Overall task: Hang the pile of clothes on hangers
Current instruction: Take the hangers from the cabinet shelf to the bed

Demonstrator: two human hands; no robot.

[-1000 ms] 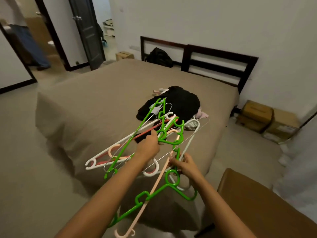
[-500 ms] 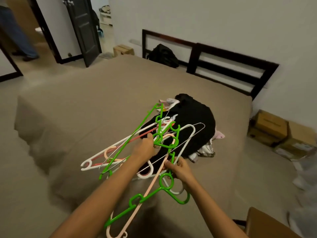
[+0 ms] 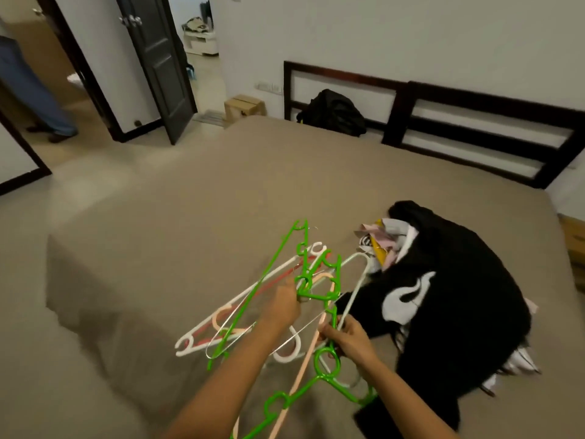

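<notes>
Left hand [image 3: 282,307] and right hand [image 3: 348,340] both grip one tangled hanger bunch [image 3: 311,296]; one clothes pile [image 3: 449,299] beside

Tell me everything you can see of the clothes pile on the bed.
The clothes pile lies heaped on the brown bed, toward its right side. A big soft black garment with a white print covers most of it; striped, pink, yellow and white pieces poke out at both ends. The left hand and right hand grip tangled hangers beside it, not the pile.
</notes>
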